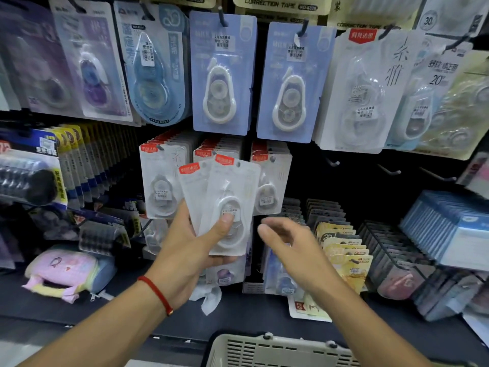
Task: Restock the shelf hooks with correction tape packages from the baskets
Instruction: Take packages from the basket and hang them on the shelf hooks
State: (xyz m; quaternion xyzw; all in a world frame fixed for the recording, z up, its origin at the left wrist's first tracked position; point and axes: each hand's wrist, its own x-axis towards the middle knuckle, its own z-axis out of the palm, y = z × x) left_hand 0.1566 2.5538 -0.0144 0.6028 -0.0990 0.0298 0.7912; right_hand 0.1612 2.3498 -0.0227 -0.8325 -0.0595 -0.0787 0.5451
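- Head view: my left hand grips two white packs fanned upward, thumb pressed across the front one, fingers curled behind.
- My left wrist wears one red cord.
- My right hand hangs just right of the packs, fingers loosely curled, holding nothing and touching nothing.
- Directly behind the packs I hold, three hooks carry rows of the same white packs, red tags on top.
- Above my hands hang two blue packs side by side, each on its own hook.
- Up and right of my right hand, three bare hooks stick out of the dark panel.
- Below both wrists, one grey basket shows its slotted rim at the bottom edge; its contents are out of sight.
- Far left of my left hand lies one pink pouch on the shelf.
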